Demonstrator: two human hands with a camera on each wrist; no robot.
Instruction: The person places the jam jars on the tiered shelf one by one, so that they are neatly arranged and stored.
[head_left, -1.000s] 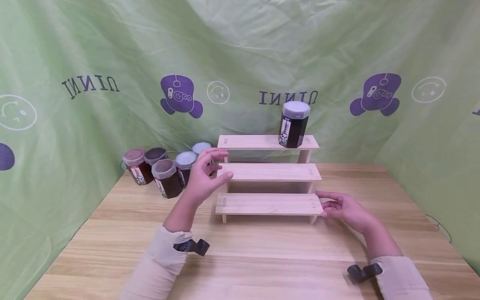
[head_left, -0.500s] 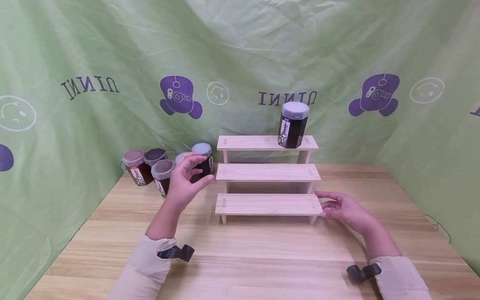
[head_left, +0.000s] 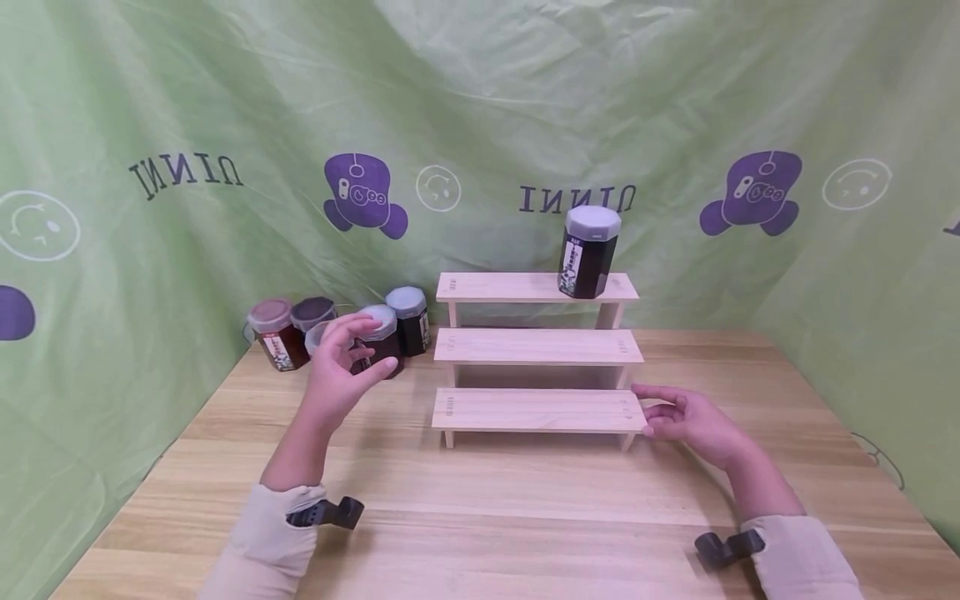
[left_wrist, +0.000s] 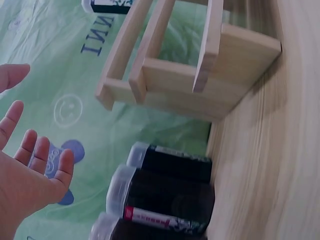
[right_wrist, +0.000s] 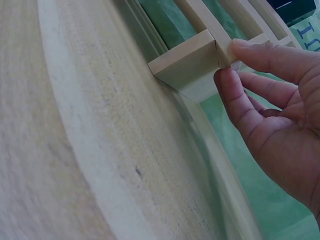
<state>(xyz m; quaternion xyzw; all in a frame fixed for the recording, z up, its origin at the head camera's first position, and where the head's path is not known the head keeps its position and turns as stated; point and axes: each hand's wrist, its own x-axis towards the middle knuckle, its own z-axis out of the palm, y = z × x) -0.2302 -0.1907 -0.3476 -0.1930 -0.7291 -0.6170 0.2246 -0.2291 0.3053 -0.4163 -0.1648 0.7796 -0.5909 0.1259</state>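
Observation:
My left hand point(head_left: 335, 379) holds nothing, its thumb and fingers spread wide. In the head view it overlaps a dark jar with a clear lid point(head_left: 318, 334); to its right stands a dark jar with a pale lid point(head_left: 384, 343). In the left wrist view this hand point(left_wrist: 35, 175) is apart from the row of dark jars point(left_wrist: 167, 195). My right hand point(head_left: 693, 427) pinches the right end of the lowest step of a three-tier wooden stand point(head_left: 536, 408), thumb and forefinger at its corners point(right_wrist: 225, 52). A dark jar with a white lid point(head_left: 588, 254) stands upright on the top step.
Behind the left-hand group stand a reddish jar point(head_left: 279, 337), a jar with a dark lid point(head_left: 313, 312) and another dark jar with a pale lid point(head_left: 409, 321). A green printed curtain point(head_left: 480, 100) hangs around the wooden table point(head_left: 480, 517).
My left hand has moved left, away from the stand's left side and over to the front jars, uncovering the pale-lidded ones. The right hand and the stand have stayed put.

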